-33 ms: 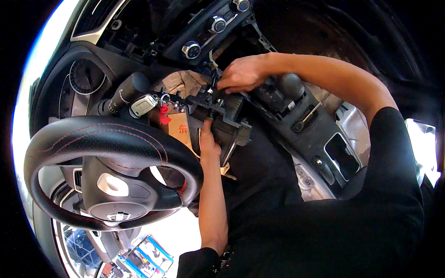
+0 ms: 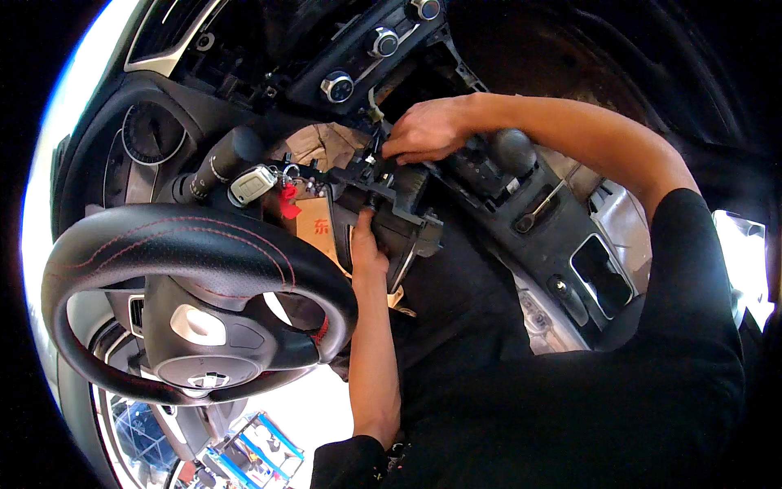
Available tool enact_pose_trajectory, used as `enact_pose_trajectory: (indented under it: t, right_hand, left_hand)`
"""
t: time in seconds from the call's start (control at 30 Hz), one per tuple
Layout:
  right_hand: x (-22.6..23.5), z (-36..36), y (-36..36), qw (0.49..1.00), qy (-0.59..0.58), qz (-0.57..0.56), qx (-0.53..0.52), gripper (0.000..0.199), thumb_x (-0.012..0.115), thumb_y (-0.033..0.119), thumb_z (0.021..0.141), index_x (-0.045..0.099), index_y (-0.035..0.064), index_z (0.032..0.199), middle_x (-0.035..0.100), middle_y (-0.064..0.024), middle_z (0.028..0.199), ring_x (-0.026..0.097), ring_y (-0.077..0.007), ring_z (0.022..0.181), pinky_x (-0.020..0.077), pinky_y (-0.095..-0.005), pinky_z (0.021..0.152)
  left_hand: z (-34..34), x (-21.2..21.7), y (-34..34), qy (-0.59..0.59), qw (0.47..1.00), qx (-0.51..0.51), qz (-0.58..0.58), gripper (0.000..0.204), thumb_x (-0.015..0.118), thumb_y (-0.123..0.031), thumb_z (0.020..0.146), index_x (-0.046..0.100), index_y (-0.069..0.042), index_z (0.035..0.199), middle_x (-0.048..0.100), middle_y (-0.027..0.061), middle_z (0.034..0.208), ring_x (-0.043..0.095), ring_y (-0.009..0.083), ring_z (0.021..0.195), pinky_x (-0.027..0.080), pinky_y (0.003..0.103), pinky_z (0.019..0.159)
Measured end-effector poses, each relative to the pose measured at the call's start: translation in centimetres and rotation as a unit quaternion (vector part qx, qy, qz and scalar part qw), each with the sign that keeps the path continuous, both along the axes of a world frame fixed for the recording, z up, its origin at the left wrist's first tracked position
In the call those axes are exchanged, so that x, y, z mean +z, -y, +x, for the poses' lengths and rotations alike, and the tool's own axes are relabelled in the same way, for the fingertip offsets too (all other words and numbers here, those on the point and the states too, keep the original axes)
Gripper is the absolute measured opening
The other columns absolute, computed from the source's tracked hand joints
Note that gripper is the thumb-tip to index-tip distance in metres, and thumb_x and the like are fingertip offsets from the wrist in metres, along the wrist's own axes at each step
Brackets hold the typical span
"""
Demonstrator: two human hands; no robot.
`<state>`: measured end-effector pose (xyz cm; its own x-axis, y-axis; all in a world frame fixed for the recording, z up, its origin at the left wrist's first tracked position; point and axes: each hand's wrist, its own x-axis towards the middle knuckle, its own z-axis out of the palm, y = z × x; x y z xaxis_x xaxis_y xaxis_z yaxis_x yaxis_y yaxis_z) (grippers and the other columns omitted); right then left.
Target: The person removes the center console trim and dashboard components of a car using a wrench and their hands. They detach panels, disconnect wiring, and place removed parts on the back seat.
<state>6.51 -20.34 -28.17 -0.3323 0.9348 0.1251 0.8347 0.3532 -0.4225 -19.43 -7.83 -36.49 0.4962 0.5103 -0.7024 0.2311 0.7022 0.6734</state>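
Note:
A black plastic dashboard part (image 2: 399, 208) with brackets and sockets is held up over my lap, between the steering wheel and the centre console. My left hand (image 2: 368, 248) grips its near side from below, with the thumb against the black plastic. At its far end is my right hand (image 2: 423, 130), fingers bent and pressed together beside a dark cable (image 2: 377, 134) that runs down from the dashboard opening. What the right fingertips pinch is hidden behind the hand. My right forearm passes above the gear knob (image 2: 513, 150).
The steering wheel (image 2: 204, 216) fills the left side. A car key (image 2: 253, 186) with a red tag (image 2: 289, 201) hangs from the column. Climate knobs (image 2: 336, 87) sit at the dashboard. A wrench-like tool (image 2: 528, 220) lies in a tray of the centre console (image 2: 562, 248). Cardboard (image 2: 316, 228) lies below.

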Motion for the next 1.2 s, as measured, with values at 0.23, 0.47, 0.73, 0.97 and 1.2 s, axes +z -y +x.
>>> enact_pose_trajectory:
  t: [0.23,0.47,0.73,0.97,1.2]
  right_hand:
    - [0.4,-0.3,-0.2,1.000,-0.005,-0.025,-0.010,0.022,0.056,0.018,0.096,0.055,-0.0015,0.107,0.062,-0.0240,0.082,0.061,-0.0436,0.084,0.0483,-0.0522,0.072]
    - [-0.7,0.1,-0.1,1.000,-0.028,0.009,-0.002,0.025,0.054,0.018,0.097,0.055,-0.0006,0.113,0.063,-0.0223,0.085,0.063,-0.0415,0.083,0.0494,-0.0510,0.072]
    - [-0.2,-0.1,0.3,1.000,-0.002,0.010,-0.010,0.029,0.054,0.018,0.096,0.052,0.0029,0.121,0.064,-0.0196,0.085,0.064,-0.0388,0.081,0.0494,-0.0491,0.068]
    - [-0.4,-0.3,-0.2,1.000,-0.001,0.004,-0.003,0.025,0.057,0.018,0.093,0.052,0.0025,0.112,0.061,-0.0197,0.071,0.062,-0.0413,0.070,0.0483,-0.0503,0.063]
    - [0.0,-0.2,0.4,1.000,-0.001,0.018,0.007,0.025,0.055,0.019,0.096,0.051,0.0025,0.114,0.063,-0.0197,0.075,0.064,-0.0397,0.074,0.0505,-0.0492,0.065]
  left_hand:
    - [-1.0,-1.9,-1.0,0.022,0.999,-0.029,0.012,0.041,0.076,-0.036,0.077,0.064,-0.018,0.112,0.068,-0.0035,0.097,0.064,0.0141,0.083,0.044,0.031,0.061]
    - [-0.5,-1.1,-0.5,0.036,0.999,-0.025,0.013,0.047,0.074,-0.031,0.077,0.061,-0.017,0.120,0.065,-0.0006,0.105,0.062,0.0188,0.089,0.045,0.035,0.070]
    - [-0.9,-2.3,-1.4,-0.005,0.998,-0.063,-0.003,0.056,0.077,-0.039,0.068,0.060,-0.024,0.119,0.063,-0.0048,0.106,0.057,0.0164,0.092,0.038,0.037,0.074]
    - [-0.5,0.1,0.1,0.043,0.999,-0.024,0.001,0.049,0.074,-0.029,0.078,0.061,-0.010,0.122,0.066,0.0044,0.114,0.064,0.0231,0.104,0.052,0.039,0.087]
    - [-0.3,0.7,0.6,0.026,0.999,-0.031,0.021,0.055,0.080,-0.034,0.067,0.063,-0.019,0.117,0.065,-0.0033,0.104,0.062,0.0172,0.086,0.044,0.029,0.066]
